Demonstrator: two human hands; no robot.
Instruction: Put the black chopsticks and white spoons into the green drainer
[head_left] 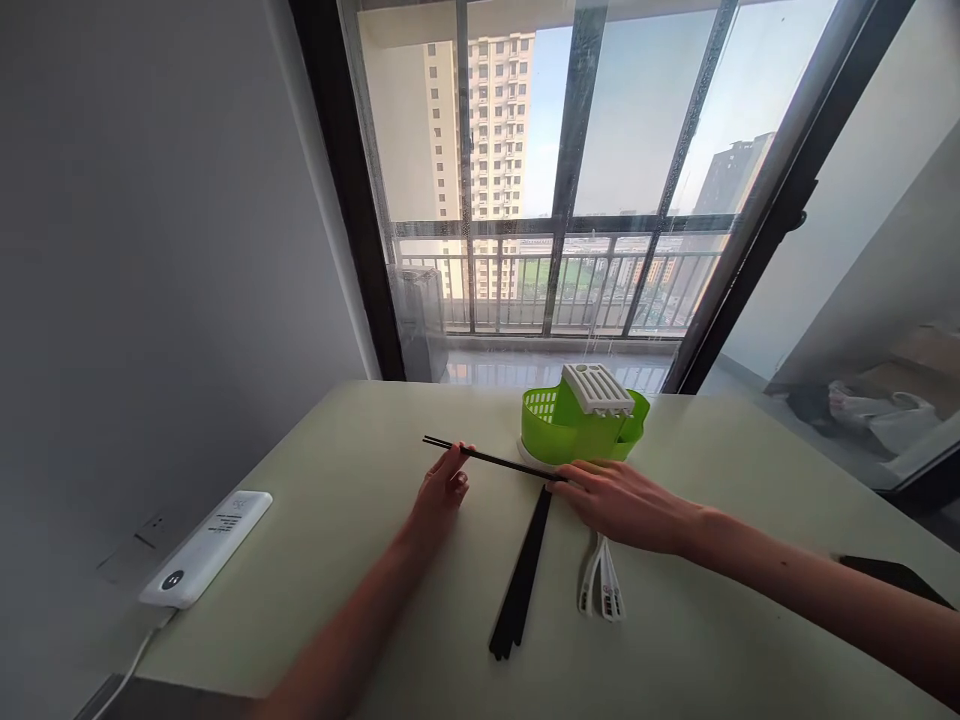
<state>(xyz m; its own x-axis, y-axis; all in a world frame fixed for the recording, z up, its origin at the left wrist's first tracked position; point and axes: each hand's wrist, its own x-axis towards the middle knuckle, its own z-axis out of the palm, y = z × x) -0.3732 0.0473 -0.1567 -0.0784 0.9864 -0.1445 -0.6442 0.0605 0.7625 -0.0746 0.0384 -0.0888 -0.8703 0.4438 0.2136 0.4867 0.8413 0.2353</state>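
Note:
A pair of dark chopsticks (pixel 506 463) is held slanting above the table between both hands. My left hand (pixel 445 482) pinches them near their thin ends, which stick out to the left. At their other end, my right hand (pixel 611 498) has its fingers closed on them. Below lies a bundle of black chopsticks (pixel 520 590), its upper end close to my right fingertips. White-handled spoons (pixel 601 585) rest under and in front of my right hand, their upper parts hidden by it. Just behind that hand stands a green basket (pixel 570 437) with a white slotted rack (pixel 598 388) on top.
A white power bank (pixel 208 548) with a cable lies at the left edge of the pale table (pixel 337 450). A dark flat object (pixel 896 578) is at the right, beyond my right forearm. Behind the table is a window.

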